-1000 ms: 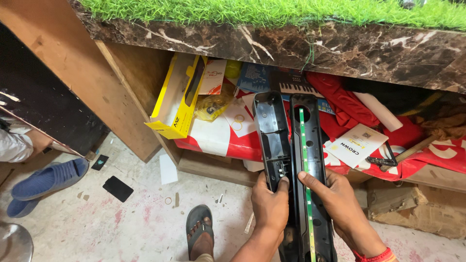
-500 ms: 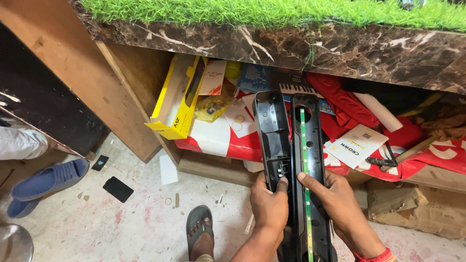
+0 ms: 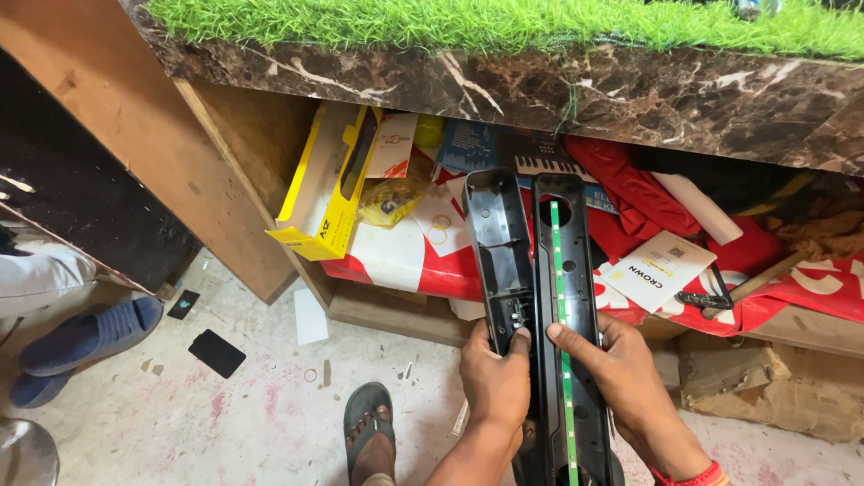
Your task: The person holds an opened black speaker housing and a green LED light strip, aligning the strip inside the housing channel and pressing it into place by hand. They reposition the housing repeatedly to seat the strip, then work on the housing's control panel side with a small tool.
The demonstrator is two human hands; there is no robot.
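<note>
here, step: fitting two long black halves together | left hand (image 3: 498,382) gripped cover (image 3: 498,261), thumb pressed on it | right hand (image 3: 621,378) pinched led-strip tray (image 3: 567,270) | both upright before the cluttered shelf (image 3: 387,310) | next likely needs edges aligned, then squeezed

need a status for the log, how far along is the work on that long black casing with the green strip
Done: the casing is open, in two halves side by side. The right half carries the green strip along its middle.
In hand: the left hand grips the empty left half, thumb at its inner fittings; the right hand steadies the strip half.
Left: the halves are still apart.
</note>
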